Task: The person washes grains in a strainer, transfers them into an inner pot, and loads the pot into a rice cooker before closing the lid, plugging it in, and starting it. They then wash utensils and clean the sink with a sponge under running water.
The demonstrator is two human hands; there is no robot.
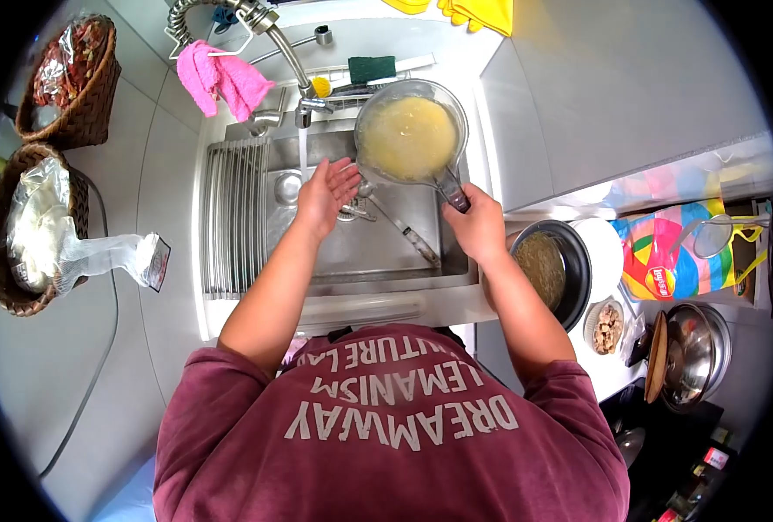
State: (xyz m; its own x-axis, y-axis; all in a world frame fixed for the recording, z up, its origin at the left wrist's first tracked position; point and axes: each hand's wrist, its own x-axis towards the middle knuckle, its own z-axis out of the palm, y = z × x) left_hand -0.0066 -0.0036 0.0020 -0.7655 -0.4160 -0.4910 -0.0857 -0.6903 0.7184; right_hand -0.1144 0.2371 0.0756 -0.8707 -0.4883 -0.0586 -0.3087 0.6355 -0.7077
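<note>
My right hand point(477, 228) is wrapped round the dark handle of a metal pan point(458, 100). A pale yellow mass point(411, 137) with a wet, shiny surface fills most of the pan. The pan is over the back right of the steel sink point(334, 257). My left hand point(326, 198) is open, palm up and fingers stretched, between the pan and the water stream point(303, 150). That water runs from the faucet point(305, 113). Below the pan, a long-handled utensil point(406, 230) lies in the sink, its far end partly hidden by my left hand.
A roll-up drying rack point(234, 217) covers the sink's left side. A pink cloth point(221, 78) hangs by the faucet. To the right are a dark pot point(573, 274), a bowl of chopped pieces point(606, 327) and a colourful bag point(665, 248). Baskets point(78, 204) stand at left.
</note>
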